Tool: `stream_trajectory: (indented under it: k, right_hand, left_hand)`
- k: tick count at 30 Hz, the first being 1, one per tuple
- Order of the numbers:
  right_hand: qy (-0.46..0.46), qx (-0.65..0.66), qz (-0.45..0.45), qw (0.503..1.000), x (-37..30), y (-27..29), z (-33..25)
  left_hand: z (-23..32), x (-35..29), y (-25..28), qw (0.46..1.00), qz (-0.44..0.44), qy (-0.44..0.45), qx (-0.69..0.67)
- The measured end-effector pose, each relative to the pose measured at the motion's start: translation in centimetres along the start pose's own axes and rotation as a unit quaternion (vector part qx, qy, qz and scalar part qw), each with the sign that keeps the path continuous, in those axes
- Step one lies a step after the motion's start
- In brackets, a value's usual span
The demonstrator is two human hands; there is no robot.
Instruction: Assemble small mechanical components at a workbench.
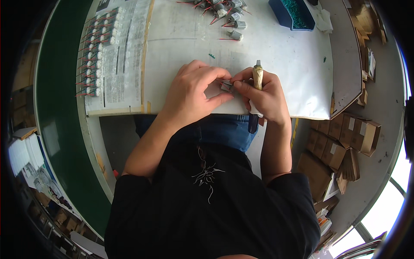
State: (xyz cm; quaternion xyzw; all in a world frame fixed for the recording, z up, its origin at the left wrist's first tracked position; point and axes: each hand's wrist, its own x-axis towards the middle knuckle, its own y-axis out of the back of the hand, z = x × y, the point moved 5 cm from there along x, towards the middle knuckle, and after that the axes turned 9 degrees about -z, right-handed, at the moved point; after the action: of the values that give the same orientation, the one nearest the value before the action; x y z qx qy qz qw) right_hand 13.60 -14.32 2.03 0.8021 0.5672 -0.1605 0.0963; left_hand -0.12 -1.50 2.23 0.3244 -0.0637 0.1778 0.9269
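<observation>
Small grey motor pinched between both hands at centre of the white counter, near its 6 o'clock edge. Left hand: thumb and forefinger closed on the motor's left side. Right hand: fingertips on the motor's right side, the remaining fingers wrapped round a tan-handled tool that stands upright at 3 o'clock of the motor. Loose motors with red leads at 12 o'clock; finished rows at 10 o'clock; blue bin at 1 o'clock. Risk, judged: right hand carries two things, so the grip on the part looks weak; a slip could drop it off the near edge, or the tool could scrape a terminal
</observation>
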Motion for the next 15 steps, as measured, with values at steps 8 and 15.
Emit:
stream_trajectory:
  k: [8,15]
  right_hand:
    - [0.056,0.037,0.028,0.997,-0.4,-0.8,-0.1]
    - [0.054,0.021,0.068,0.996,-1.0,-1.4,0.0]
  left_hand:
    - [0.0,0.0,0.5,0.997,0.049,-0.066,-0.012]
    - [1.5,-0.6,0.3,0.985,0.105,-0.103,0.089]
